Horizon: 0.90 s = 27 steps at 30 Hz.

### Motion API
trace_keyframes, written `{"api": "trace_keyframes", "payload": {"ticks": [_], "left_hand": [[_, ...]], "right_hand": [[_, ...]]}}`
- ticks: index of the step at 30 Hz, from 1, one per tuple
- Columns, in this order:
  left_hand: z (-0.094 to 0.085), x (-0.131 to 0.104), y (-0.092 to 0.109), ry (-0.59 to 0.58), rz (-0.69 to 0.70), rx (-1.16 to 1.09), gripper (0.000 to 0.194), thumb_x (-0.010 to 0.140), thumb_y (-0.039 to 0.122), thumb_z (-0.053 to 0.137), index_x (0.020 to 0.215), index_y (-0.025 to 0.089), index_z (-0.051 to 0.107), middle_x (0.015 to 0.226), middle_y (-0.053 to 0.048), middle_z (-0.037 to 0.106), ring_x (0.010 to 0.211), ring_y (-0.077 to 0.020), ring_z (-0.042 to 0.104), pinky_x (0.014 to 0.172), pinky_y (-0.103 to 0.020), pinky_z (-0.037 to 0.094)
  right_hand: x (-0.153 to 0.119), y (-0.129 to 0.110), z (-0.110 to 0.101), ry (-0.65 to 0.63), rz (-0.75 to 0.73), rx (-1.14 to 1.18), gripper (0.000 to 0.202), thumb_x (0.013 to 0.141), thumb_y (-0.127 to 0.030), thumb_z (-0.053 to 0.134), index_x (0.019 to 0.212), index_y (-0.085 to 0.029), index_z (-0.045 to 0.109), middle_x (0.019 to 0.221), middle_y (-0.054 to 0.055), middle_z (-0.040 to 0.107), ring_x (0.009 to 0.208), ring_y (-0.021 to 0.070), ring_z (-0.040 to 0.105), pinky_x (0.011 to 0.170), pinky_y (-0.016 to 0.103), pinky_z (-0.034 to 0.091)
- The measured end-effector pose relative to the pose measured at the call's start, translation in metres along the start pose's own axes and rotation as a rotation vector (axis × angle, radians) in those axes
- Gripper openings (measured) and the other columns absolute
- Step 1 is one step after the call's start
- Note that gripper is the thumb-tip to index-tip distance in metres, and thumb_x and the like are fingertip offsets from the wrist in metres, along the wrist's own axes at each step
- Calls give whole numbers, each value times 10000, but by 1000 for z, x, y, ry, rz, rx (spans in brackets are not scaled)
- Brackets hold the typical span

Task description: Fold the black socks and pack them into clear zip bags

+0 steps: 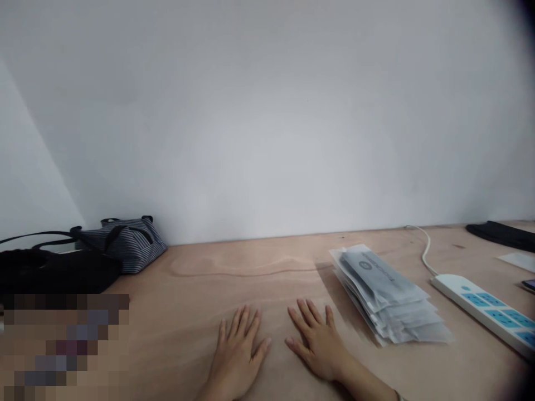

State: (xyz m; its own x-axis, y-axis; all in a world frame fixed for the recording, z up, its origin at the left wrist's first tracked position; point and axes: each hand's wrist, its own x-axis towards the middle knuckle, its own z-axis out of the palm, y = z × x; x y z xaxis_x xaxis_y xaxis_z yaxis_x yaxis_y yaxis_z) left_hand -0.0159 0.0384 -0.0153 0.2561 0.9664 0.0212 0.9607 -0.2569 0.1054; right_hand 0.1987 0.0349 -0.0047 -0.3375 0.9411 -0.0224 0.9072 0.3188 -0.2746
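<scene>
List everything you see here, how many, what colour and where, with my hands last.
Walls: two, pale grey, back and left
Table: one, light brown, foreground
Striped bag: one, dark and white, back left
Apparent bag: one, black, left edge
Packet stack: one, translucent white, centre right; packets uncountable
Power strip: one, white and blue, right
Cable: one, white, behind power strip
Dark item: one, black, back right
Sheet: one, white, right edge
Device: one, dark, right edge
Pixelated patch: one, contents hidden, lower left
Wristband: one, pale, bottom edge
Left hand: one, on table
Right hand: one, on table
</scene>
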Motion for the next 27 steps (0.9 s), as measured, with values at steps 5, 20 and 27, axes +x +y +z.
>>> {"api": "trace_keyframes", "payload": {"ticks": [5, 20, 27], "left_hand": [[1, 0, -2, 3, 0, -13, 639, 823, 639, 162, 1350, 282, 224, 1434, -34, 167, 1310, -260, 119, 1031, -514, 74], [1, 0, -3, 3, 0, -11, 635, 822, 635, 180, 1350, 286, 232, 1433, -27, 163, 1309, -251, 128, 1032, -511, 98], [1, 1, -4, -2, 5, -19, 637, 822, 637, 169, 1346, 282, 248, 1431, -30, 175, 1310, -251, 126, 1033, -514, 92]], "right_hand": [[-1, -1, -1, 7, -4, 1, 690, 802, -673, 139, 1366, -278, 189, 1429, 93, 101, 1298, 316, 54, 952, 629, -23], [0, 1, -2, 4, -9, 14, 694, 800, -675, 149, 1367, -277, 195, 1430, 96, 104, 1296, 324, 61, 951, 632, -16], [0, 0, 3, 56, -20, -25, 655, 817, -647, 197, 1359, -280, 232, 1422, 95, 185, 1288, 323, 140, 963, 621, 62]]}}
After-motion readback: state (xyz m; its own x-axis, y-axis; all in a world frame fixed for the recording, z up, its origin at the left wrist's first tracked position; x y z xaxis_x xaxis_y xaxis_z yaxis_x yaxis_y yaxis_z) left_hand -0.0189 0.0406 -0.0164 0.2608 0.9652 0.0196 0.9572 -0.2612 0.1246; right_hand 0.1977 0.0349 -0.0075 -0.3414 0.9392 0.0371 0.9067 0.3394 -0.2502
